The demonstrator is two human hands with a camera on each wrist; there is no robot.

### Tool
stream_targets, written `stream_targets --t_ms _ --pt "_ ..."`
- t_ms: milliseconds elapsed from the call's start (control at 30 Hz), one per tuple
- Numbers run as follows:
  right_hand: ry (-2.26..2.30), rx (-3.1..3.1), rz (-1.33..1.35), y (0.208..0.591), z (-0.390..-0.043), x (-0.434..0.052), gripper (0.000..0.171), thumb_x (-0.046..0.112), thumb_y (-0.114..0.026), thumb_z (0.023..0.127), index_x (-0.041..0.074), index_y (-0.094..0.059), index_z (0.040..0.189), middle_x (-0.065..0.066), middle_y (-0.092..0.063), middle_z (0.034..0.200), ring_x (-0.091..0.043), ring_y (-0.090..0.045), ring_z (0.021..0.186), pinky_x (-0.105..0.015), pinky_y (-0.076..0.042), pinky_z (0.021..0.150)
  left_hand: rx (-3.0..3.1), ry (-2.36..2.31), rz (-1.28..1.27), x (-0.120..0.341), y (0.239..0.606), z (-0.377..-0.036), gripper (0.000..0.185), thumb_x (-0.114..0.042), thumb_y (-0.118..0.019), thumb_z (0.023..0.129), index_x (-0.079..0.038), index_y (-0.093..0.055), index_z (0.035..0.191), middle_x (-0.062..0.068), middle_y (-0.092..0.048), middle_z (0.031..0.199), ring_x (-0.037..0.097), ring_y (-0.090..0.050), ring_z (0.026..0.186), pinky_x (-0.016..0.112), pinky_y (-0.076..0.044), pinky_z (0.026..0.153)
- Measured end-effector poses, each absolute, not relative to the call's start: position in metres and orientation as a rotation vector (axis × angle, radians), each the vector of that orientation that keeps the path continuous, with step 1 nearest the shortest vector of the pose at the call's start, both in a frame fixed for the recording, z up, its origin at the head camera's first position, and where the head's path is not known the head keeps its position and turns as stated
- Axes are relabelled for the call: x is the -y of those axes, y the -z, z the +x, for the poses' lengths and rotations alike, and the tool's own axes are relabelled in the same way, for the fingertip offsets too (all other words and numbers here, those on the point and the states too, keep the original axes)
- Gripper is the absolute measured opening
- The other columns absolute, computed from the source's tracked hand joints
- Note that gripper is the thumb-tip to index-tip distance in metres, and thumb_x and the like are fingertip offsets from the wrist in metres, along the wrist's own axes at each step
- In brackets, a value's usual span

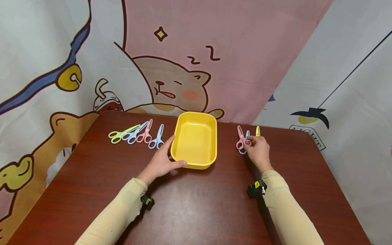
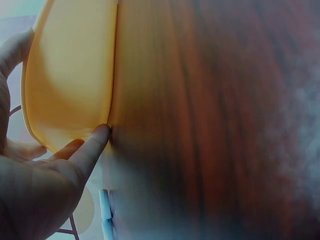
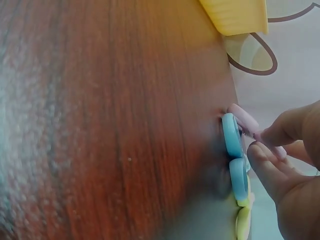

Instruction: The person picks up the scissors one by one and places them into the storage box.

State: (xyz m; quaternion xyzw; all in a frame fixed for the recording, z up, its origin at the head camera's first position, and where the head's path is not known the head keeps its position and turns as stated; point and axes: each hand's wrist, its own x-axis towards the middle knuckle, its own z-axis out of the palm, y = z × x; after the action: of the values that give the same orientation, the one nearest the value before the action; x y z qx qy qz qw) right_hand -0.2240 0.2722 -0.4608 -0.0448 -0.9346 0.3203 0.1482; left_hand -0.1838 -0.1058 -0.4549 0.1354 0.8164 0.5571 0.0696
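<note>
My left hand grips the near-left corner of a yellow plastic bin, thumb on its front side and fingers along its left wall. Nothing lies inside the bin. On the right, my right hand pinches a handle of the pink scissors between thumb and fingers; the blades point away from me. In the right wrist view, the light blue scissors lie right under the pink pair. Partly hidden behind the hand are yellow-green scissors.
Left of the bin lie several more scissors: a green pair, a blue pair, a pink pair and another blue pair. They rest on a dark brown wooden table. A cartoon-printed cloth hangs behind its far edge.
</note>
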Motion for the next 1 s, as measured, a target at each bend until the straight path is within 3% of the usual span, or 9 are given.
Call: stream_targets --t_ms 233,400,567,633,733,833,1000 --pt "-0.938 2.684 -0.202 0.459 -0.224 -0.274 0.027 0.005 -0.073 0.089 -0.006 -0.073 0.114 -0.030 -0.062 0.115 -0.043 -0.067 0.104 -0.047 -0.054 0.082 -2.480 -1.652 0.379 0.107 0.461 -0.187 0.115 -0.027 -0.093 0.078 -0.013 -0.020 0.165 0.013 -0.034 0.164 0.029 -0.046 0.141 0.048 -0.051 0.106" --pt "-0.948 2.672 -0.207 0.462 -0.226 -0.275 0.026 0.005 -0.074 0.089 -0.006 -0.074 0.112 -0.030 -0.062 0.115 -0.042 -0.070 0.102 -0.032 -0.053 0.073 -2.483 -1.643 0.369 0.107 0.461 -0.187 0.116 -0.029 -0.093 0.078 -0.012 -0.019 0.166 0.013 -0.033 0.164 0.030 -0.046 0.142 0.048 -0.050 0.106" --pt "-0.981 2.683 -0.238 0.461 -0.226 -0.275 0.027 0.003 -0.075 0.090 -0.007 -0.072 0.114 -0.029 -0.060 0.115 -0.040 -0.071 0.101 -0.013 -0.044 0.063 -2.482 -1.638 0.365 0.108 0.462 -0.187 0.118 -0.029 -0.093 0.077 -0.012 -0.018 0.166 0.014 -0.032 0.165 0.029 -0.045 0.142 0.047 -0.050 0.106" --pt "-0.978 2.694 -0.248 0.460 -0.226 -0.275 0.029 0.003 -0.075 0.090 -0.008 -0.070 0.116 -0.029 -0.060 0.115 -0.040 -0.070 0.101 -0.017 -0.049 0.065 -2.484 -1.635 0.369 0.108 0.463 -0.187 0.118 -0.028 -0.093 0.077 -0.011 -0.018 0.166 0.014 -0.033 0.165 0.029 -0.046 0.142 0.047 -0.050 0.106" --pt "-0.925 2.712 -0.229 0.458 -0.226 -0.273 0.029 0.004 -0.072 0.092 -0.010 -0.069 0.117 -0.030 -0.062 0.112 -0.041 -0.067 0.100 -0.036 -0.055 0.074 -2.484 -1.634 0.364 0.108 0.463 -0.187 0.118 -0.029 -0.093 0.077 -0.012 -0.017 0.166 0.014 -0.033 0.164 0.028 -0.047 0.141 0.046 -0.051 0.106" --pt "-0.852 2.723 -0.188 0.457 -0.227 -0.270 0.025 0.005 -0.069 0.093 -0.010 -0.069 0.113 -0.030 -0.065 0.106 -0.042 -0.064 0.096 -0.051 -0.054 0.080 -2.486 -1.628 0.358 0.107 0.463 -0.187 0.118 -0.030 -0.093 0.077 -0.011 -0.017 0.166 0.014 -0.034 0.164 0.028 -0.047 0.140 0.046 -0.051 0.106" --pt "-0.807 2.728 -0.154 0.456 -0.227 -0.265 0.020 0.002 -0.068 0.092 -0.011 -0.069 0.106 -0.028 -0.066 0.098 -0.041 -0.062 0.088 -0.052 -0.053 0.075 -2.483 -1.633 0.349 0.107 0.463 -0.186 0.118 -0.030 -0.093 0.077 -0.011 -0.018 0.166 0.015 -0.034 0.164 0.029 -0.047 0.140 0.047 -0.050 0.106"
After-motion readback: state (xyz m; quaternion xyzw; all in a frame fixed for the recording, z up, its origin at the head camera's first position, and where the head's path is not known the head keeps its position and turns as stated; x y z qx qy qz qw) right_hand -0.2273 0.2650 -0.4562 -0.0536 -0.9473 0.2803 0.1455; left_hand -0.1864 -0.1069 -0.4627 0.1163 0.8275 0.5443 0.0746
